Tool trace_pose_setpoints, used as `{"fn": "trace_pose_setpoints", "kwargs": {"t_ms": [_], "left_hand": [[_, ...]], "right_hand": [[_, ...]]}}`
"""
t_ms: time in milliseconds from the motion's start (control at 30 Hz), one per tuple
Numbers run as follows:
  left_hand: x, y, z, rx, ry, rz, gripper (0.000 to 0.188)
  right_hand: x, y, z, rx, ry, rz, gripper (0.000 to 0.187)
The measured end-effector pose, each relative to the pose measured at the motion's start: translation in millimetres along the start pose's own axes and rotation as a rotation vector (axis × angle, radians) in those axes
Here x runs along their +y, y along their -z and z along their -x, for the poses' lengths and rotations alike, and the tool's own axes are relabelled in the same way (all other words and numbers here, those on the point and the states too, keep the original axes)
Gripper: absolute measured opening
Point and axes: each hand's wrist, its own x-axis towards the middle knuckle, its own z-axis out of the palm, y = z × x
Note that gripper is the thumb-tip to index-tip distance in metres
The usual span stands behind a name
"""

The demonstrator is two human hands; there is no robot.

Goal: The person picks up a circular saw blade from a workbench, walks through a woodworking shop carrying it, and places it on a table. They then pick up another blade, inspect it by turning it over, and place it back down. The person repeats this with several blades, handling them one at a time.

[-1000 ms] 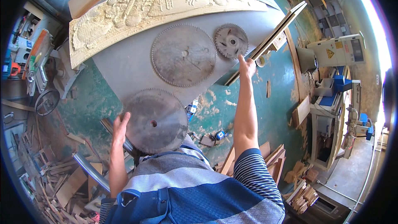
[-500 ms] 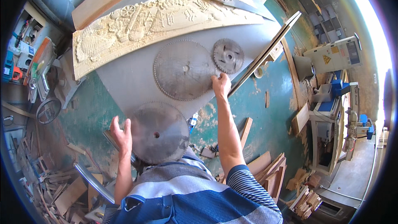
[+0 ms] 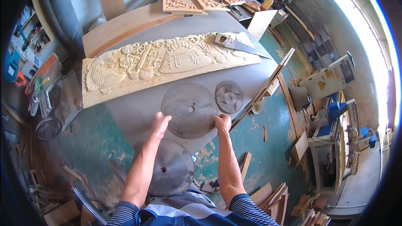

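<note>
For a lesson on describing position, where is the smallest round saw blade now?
In the head view, the smallest blade lies right of centre on the grey table, right of the middle blade and just above the right hand.

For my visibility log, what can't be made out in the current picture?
All in the head view:
Whether left hand or right hand reaches under middle blade: blade and hands hide it.
Part of near blade: behind left forearm.
Wood strips, lower right: cut off by picture edge.

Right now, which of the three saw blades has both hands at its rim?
The large middle blade: left hand at its left edge, right hand at its right. The small blade upper right and the large blade below lack this.
</note>
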Motion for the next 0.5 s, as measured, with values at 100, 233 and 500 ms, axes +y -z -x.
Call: {"fn": "trace_pose_setpoints", "kwargs": {"t_ms": [100,233,500], "left_hand": [[12.6,5.5,3.7,0.028,0.116,0.213,0.023],[15.4,9.7,-1.8,0.001,0.138,0.373,0.023],[21.0,36.9,-26.8,-0.012,0.121,0.325,0.027]], "right_hand": [[-2.1,5.2,-1.4,-0.068,-0.078,-0.109,0.024],[1.0,4.8,0.3,-0.136,-0.154,-0.215,0.027],[11.0,-2.4,8.6,-0.286,-0.337,-0.627,0.026]]}}
